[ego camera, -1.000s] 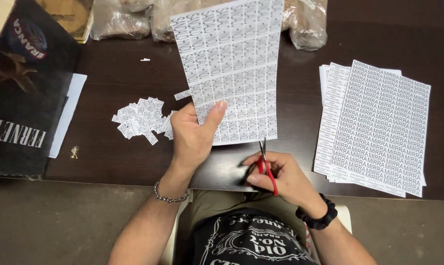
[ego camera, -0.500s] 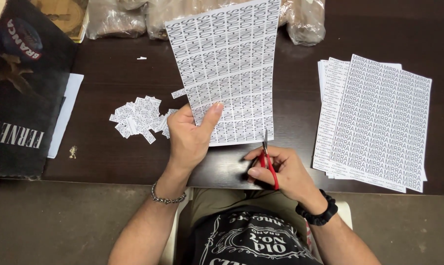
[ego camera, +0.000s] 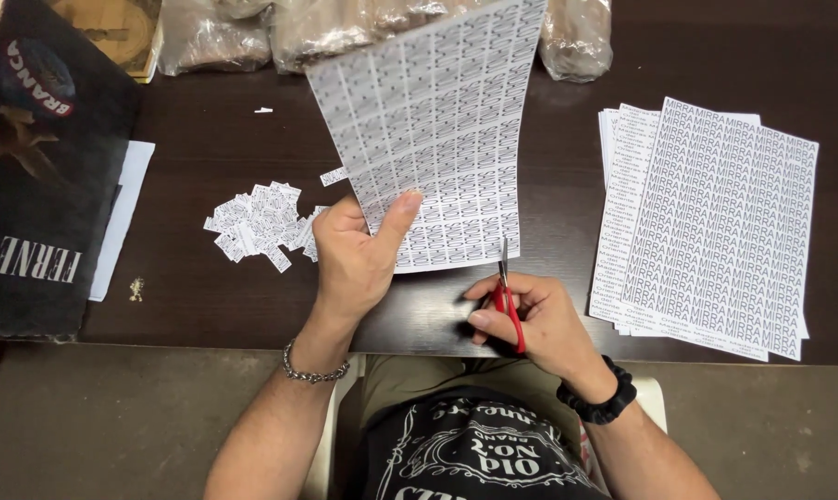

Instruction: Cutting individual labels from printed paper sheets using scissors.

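The left hand [ego camera: 354,264] pinched the printed label sheet [ego camera: 433,139] at its lower edge, thumb on top, holding it raised above the dark table [ego camera: 206,306]. The right hand [ego camera: 530,319], at 4 o'clock from that grip, was closed on red-handled scissors [ego camera: 507,296], blades near the sheet's bottom edge. Cut labels [ego camera: 257,222] lay at 9 o'clock. Good practice: keep the sheet taut and follow a printed grid line.

There is a single view, taken from a camera on the person's head and looking steeply down over the chest and lap onto the near edge of the dark bench [ego camera: 206,306]. It sits close: both forearms rise from the bottom edge and the left hand [ego camera: 359,259] and right hand [ego camera: 530,319] fill the middle. The far side of the bench runs along the top of the frame, and a strip of floor [ego camera: 113,426] shows below the near edge.
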